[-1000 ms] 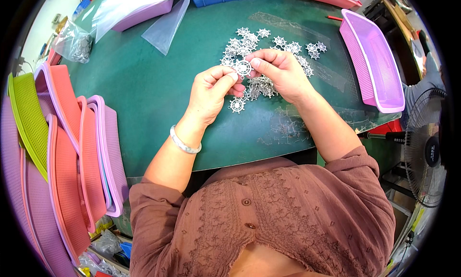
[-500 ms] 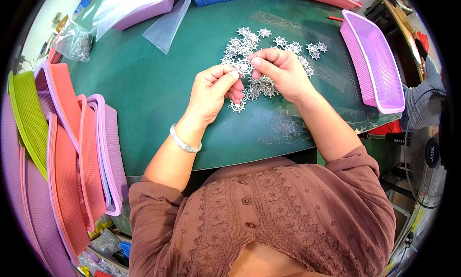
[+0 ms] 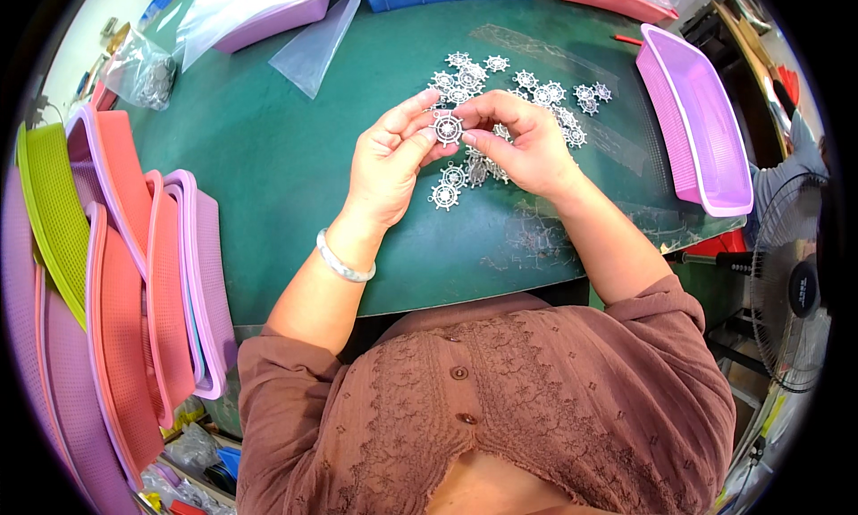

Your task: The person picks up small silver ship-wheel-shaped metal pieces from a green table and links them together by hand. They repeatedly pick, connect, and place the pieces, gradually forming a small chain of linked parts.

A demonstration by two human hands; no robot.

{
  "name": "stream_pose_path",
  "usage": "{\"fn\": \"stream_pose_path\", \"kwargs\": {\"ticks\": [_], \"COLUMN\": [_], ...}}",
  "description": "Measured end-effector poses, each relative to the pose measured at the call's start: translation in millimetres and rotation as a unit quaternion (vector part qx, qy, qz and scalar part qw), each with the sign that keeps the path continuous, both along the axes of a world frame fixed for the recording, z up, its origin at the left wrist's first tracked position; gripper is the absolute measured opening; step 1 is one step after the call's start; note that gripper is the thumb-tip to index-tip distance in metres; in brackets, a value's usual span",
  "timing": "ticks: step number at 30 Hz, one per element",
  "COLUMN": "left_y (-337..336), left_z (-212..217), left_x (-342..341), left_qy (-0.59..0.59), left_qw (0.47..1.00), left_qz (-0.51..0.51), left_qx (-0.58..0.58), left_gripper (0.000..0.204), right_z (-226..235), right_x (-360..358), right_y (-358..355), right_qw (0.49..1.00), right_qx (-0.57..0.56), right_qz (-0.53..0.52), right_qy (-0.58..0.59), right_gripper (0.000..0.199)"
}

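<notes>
Green matting covers the worktable (image 3: 268, 167), and both hands meet above its middle. Between them sits one small silver wheel-shaped charm (image 3: 447, 127), round with short spokes poking past its rim, so it has no long axis to speak of; it faces flat up toward the camera. The left hand (image 3: 386, 162) comes at it from the left, thumb and forefinger closed on the charm's left edge, while the right hand (image 3: 527, 144) comes from the right, its fingertips pinching the opposite edge. Both hands are equally near, each touching the piece, and it is held just clear of the mat. Directly under and just toward the person from the hands lie a few loose charms (image 3: 451, 183), touching one another. Farther out, beyond the fingers, a wider scatter of the same charms (image 3: 527, 91) spreads across the mat. To the right, well apart from the hands, stands a purple tray (image 3: 706, 149); to the left, a stack of pink, orange and green trays (image 3: 116, 247) leans at the table's edge. Clear plastic bags (image 3: 313, 41) lie at the far left.
</notes>
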State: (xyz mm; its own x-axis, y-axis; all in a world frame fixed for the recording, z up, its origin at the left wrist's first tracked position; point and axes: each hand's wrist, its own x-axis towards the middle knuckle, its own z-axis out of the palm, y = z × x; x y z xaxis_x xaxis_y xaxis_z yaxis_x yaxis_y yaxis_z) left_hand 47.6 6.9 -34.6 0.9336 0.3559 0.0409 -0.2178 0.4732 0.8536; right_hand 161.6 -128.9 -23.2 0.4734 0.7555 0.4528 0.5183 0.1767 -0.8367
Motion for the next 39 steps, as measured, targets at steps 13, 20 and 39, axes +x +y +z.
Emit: {"fn": "stream_pose_path", "kwargs": {"ticks": [13, 20, 39], "left_y": [19, 46, 64], "left_z": [2, 14, -2], "left_x": [-1, -6, -14], "left_qy": [0.042, 0.167, 0.228], "left_qw": [0.995, 0.955, 0.606], "left_qz": [0.022, 0.056, 0.152], "left_qx": [0.090, 0.237, 0.747], "left_gripper": [0.035, 0.029, 0.020], "right_z": [-3, 5, 2], "right_x": [-2, -5, -6], "right_y": [1, -3, 1], "right_qw": [0.999, 0.942, 0.949], "right_qx": [-0.029, -0.148, -0.108], "right_qz": [-0.024, 0.074, 0.067], "right_qy": [0.004, -0.292, -0.288], "right_gripper": [0.025, 0.028, 0.029]}}
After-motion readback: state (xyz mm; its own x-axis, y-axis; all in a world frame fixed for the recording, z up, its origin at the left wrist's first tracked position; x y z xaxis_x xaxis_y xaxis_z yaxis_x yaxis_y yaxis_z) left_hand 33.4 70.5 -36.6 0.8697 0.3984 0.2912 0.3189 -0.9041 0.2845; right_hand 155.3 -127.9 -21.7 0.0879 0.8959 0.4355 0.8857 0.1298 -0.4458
